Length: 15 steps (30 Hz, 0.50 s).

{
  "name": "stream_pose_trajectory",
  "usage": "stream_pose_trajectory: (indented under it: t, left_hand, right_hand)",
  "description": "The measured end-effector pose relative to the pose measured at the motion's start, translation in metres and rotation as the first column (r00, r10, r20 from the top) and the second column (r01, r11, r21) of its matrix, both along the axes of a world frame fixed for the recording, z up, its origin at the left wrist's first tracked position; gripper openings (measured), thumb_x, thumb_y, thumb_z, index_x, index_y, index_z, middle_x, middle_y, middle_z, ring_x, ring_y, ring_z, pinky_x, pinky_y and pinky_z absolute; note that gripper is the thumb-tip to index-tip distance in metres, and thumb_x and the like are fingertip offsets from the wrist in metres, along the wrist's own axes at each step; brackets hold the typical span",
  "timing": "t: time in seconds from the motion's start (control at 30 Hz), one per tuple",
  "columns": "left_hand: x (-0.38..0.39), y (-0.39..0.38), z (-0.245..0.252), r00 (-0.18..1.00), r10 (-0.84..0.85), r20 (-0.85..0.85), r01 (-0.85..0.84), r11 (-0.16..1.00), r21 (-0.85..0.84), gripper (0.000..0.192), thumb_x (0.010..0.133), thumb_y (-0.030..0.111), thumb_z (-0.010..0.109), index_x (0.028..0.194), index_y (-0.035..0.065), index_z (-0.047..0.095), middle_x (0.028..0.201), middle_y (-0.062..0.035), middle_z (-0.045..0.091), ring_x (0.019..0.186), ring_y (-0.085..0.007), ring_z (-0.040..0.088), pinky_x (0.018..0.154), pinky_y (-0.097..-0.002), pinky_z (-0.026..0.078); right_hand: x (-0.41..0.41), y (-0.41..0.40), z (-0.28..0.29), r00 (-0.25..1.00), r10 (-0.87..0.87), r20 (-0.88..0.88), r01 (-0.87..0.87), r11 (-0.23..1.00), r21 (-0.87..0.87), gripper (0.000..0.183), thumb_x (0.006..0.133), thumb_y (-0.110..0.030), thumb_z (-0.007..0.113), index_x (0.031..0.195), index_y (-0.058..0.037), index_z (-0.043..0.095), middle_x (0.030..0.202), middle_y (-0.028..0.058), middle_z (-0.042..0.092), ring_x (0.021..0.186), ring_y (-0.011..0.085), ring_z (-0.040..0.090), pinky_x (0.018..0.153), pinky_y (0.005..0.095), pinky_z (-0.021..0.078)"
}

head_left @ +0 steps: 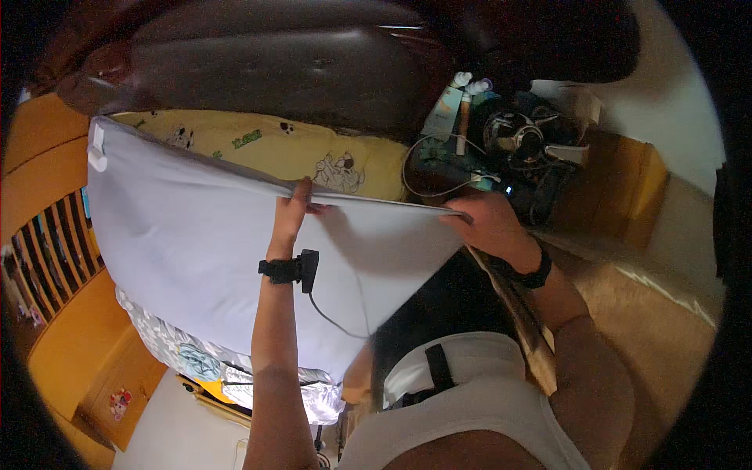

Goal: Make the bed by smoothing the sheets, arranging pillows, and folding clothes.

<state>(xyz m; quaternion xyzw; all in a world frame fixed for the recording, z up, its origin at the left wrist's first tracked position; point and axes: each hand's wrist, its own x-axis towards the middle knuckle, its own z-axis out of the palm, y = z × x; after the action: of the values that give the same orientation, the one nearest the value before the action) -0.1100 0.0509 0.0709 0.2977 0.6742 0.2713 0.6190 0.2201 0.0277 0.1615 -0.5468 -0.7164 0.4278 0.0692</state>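
Observation:
A large white cloth sheet (194,235) is spread over a bed, its upper edge drawn taut between both hands. My left hand (296,202) pinches that edge near its middle, thumb on top. At the sheet's right corner, my right hand (490,226) grips the folded edge. Beyond the edge lies a yellow cloth (264,147) with printed cartoon dogs and green lettering. Two white clip-like pieces (97,150) sit at the sheet's far left corner. Each wrist wears a black strap; the left one carries a small black device with a cable.
A dark leather padded headboard (282,76) runs behind the bed. At the right, a nightstand holds a metal kettle (514,138), tubes (446,111) and a white cable (411,182). Wooden shelving with books (53,252) stands left. Patterned bedding (194,352) hangs below the sheet.

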Motion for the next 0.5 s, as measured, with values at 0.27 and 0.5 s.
stream_pose_trajectory:
  t: [0.27,0.5]
  left_hand:
    - [0.04,0.056,-0.095,0.994,-0.036,0.107,0.039,0.999,-0.029,0.038,0.089,0.029,0.047,0.085,-0.0082,0.049,0.065,-0.0211,0.061,0.056,-0.026,0.064,0.051,-0.032,0.053]
    - [0.029,0.05,-0.243,0.949,-0.253,0.189,0.264,0.964,-0.038,0.022,0.088,0.02,0.049,0.086,-0.0026,0.047,0.073,-0.0094,0.058,0.069,-0.0221,0.064,0.055,-0.0315,0.051]
  right_hand:
    - [0.008,-0.002,-0.087,0.99,-0.023,0.137,0.023,1.0,-0.001,0.023,0.08,-0.026,0.059,0.074,-0.0041,0.06,0.065,0.0141,0.057,0.059,0.0313,0.056,0.055,0.0404,0.0452]
    - [-0.022,-0.019,-0.175,0.979,0.011,0.204,-0.013,1.0,0.006,0.019,0.083,-0.023,0.054,0.082,-0.0049,0.061,0.066,0.0116,0.057,0.058,0.0295,0.057,0.052,0.0396,0.0456]
